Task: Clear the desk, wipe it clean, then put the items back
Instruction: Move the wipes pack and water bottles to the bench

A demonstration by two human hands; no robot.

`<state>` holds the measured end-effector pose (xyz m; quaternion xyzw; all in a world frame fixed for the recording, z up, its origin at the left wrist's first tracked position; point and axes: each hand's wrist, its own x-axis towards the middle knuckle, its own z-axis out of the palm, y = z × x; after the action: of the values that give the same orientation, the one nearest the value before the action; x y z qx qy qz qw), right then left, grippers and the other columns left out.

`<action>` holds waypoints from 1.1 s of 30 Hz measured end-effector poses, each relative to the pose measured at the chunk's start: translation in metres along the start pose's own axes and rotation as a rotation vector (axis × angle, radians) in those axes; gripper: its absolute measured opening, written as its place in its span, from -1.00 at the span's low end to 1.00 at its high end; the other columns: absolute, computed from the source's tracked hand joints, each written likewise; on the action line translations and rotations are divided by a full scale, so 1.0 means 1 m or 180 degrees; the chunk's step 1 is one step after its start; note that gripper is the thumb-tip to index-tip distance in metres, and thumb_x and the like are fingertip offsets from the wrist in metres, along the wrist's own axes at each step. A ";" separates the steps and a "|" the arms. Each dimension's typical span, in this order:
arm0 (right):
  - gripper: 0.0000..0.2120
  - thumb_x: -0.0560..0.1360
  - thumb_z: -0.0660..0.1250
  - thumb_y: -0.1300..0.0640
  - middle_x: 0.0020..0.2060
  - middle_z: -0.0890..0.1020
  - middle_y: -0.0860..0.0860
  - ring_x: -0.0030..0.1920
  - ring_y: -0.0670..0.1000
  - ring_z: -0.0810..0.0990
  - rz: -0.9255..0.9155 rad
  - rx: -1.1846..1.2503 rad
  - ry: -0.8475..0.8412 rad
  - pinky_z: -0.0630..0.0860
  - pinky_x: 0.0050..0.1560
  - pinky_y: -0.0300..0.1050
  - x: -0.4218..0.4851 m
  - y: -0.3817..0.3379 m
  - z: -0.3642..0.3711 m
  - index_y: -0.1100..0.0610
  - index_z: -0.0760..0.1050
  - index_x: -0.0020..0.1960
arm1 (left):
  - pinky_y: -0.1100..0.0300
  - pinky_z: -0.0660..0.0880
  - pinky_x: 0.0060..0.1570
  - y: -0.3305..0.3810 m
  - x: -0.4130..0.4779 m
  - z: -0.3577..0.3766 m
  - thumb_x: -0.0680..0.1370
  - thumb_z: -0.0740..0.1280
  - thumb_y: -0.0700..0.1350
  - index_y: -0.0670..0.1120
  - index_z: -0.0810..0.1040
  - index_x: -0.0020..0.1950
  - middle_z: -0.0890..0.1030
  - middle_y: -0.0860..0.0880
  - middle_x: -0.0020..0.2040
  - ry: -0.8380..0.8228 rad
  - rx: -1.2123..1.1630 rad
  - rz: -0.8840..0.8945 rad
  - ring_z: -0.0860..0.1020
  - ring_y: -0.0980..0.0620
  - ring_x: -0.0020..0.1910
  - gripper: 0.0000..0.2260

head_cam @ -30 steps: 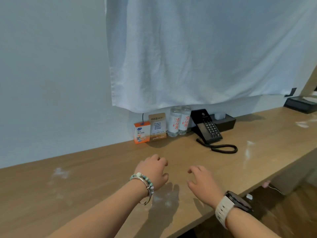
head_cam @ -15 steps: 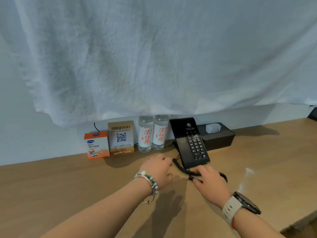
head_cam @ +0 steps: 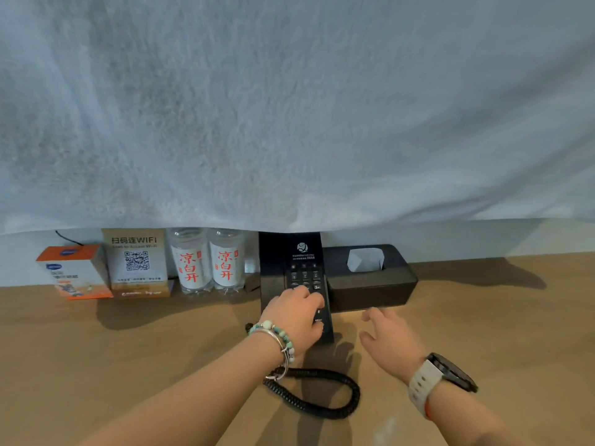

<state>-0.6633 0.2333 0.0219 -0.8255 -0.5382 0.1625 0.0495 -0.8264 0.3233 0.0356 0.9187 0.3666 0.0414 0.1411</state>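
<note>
Entry, head view. Over the last second both hands went from hovering above bare desk (head_cam: 128, 365) to reaching the items at the back wall, and the view closed in with them.

Left hand (head_cam: 294, 317): now lying on the lower half of the telephone (head_cam: 302, 262), fingers curled over the keypad, thumb on the near end. I read this as a grip. My one doubt is that the hand hides the edges, so I cannot say whether it holds the handset alone or the whole unit.

Right hand (head_cam: 389, 339): half a second ago it was at the front of the telephone by the coiled cord (head_cam: 322, 397). It has since come off to the right and hovers with fingers spread, holding nothing, just in front of the black tissue box (head_cam: 370, 291).

Telephone: sits against the wall between the two water bottles (head_cam: 209, 262) and the tissue box, apparently not lifted. The cord lies looped on the desk near my edge of the frame.

The WiFi sign (head_cam: 136, 262) and orange carton (head_cam: 72, 272) are unmoved at far left. A white towel (head_cam: 289, 107) hangs over the upper view.

Judgement: clearing is only beginning and the telephone goes first. The trailing cord may drag or snag when the telephone is lifted.
</note>
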 end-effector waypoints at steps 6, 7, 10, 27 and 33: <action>-0.62 0.57 0.18 0.02 0.36 0.32 -0.07 0.34 -0.03 0.32 0.0004 -0.0034 0.0300 0.33 0.32 -0.11 0.029 0.029 -0.011 -0.06 0.27 0.38 | 0.12 0.36 0.24 0.020 0.042 0.009 0.58 0.18 -0.02 0.02 0.36 0.36 0.40 0.00 0.29 0.0101 0.0000 0.0204 0.36 0.01 0.25 -0.66; -0.59 0.57 0.18 0.02 0.39 0.30 -0.07 0.38 -0.02 0.28 0.0006 -0.0044 0.0402 0.29 0.35 -0.09 0.034 0.031 -0.014 -0.06 0.25 0.40 | 0.12 0.35 0.25 0.023 0.047 0.011 0.59 0.18 -0.02 0.01 0.36 0.36 0.40 0.01 0.29 0.0110 0.0027 0.0220 0.36 0.01 0.27 -0.66; -0.52 0.56 0.19 -0.01 0.45 0.22 -0.09 0.45 0.00 0.17 -0.0124 -0.0178 0.0589 0.18 0.41 -0.02 0.057 0.045 -0.023 -0.07 0.17 0.45 | 0.11 0.33 0.28 0.033 0.074 0.018 0.59 0.17 -0.05 0.00 0.34 0.37 0.39 0.01 0.31 0.0122 0.0194 0.0171 0.34 0.01 0.29 -0.65; -0.34 0.48 0.34 -0.05 0.51 -0.14 -0.08 0.43 0.29 0.06 -0.0925 -0.0139 -0.0351 0.29 0.38 0.09 0.143 0.119 -0.028 -0.19 0.05 0.46 | -0.01 -0.13 0.46 0.064 0.151 0.068 0.49 0.36 0.02 -0.08 0.13 0.48 0.19 -0.07 0.49 -0.0271 0.0688 -0.0878 -0.08 -0.09 0.52 -0.34; -0.31 0.48 0.34 -0.05 0.51 -0.15 -0.05 0.43 0.30 0.04 -0.0954 -0.0047 -0.0237 0.26 0.38 0.08 0.140 0.118 -0.024 -0.17 0.02 0.46 | -0.03 -0.16 0.47 0.071 0.149 0.065 0.48 0.38 -0.02 -0.11 0.14 0.48 0.20 -0.08 0.48 -0.0290 0.0638 -0.1019 -0.09 -0.09 0.52 -0.34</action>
<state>-0.5006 0.3134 -0.0161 -0.7297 -0.6580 0.1798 0.0471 -0.6600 0.3616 -0.0099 0.8590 0.5036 -0.0600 0.0702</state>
